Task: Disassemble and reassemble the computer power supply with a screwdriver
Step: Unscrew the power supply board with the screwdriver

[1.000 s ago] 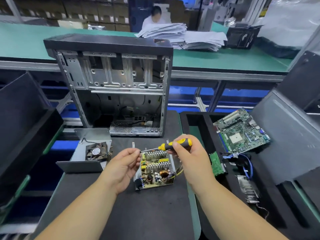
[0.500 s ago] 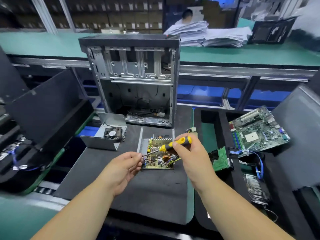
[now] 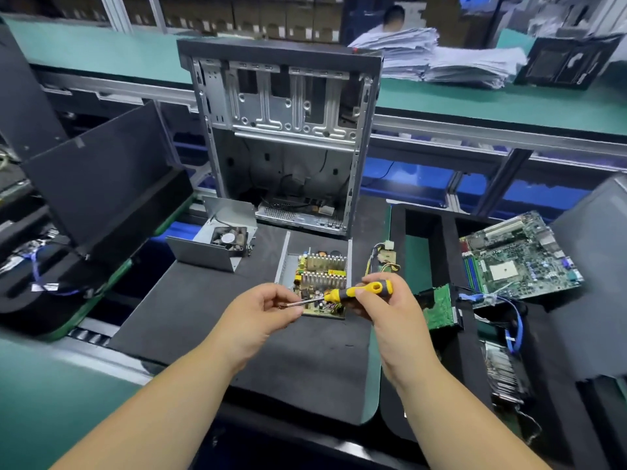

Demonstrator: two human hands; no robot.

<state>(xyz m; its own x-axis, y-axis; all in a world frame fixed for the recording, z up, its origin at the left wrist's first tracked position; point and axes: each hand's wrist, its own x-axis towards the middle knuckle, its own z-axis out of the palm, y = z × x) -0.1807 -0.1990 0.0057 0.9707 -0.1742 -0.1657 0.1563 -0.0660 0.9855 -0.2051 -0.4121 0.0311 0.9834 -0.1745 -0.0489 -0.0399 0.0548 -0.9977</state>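
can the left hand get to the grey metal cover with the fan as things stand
Probably yes: the grey metal cover with the fan lies uncovered on the mat, but the left hand pinches the screwdriver's metal shaft.

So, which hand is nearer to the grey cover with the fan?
The left. The left hand, pinching the screwdriver tip, is just right of and below the fan cover. The right hand, holding the yellow handle, is farther right, beyond the open power supply.

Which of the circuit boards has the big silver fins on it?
The yellowish power supply board behind the hands. It carries two rows of silver fins; the big green motherboard at right and small green card have none.
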